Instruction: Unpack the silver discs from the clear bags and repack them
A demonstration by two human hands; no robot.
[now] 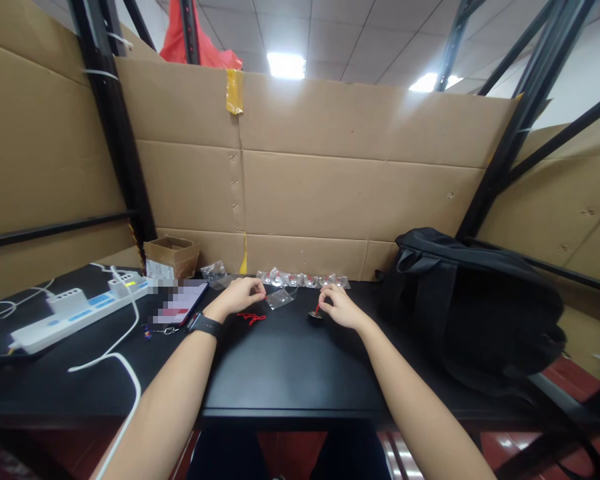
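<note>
While right hand [339,309] is pinching red cord [319,307] near table's [295,373] far edge, left hand [239,295] is adjoining clear bag [282,299], grip unclear.

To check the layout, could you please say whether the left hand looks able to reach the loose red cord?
Probably yes: the red cord lies close to the left hand, nothing visible between, though it seems occupied beside the clear bag.

Left grip [254,293], right grip [329,300]: apparently pinched

Cardboard wall [310,193], black frame [111,127], red floor [293,453], bright ceiling light [287,65].
</note>
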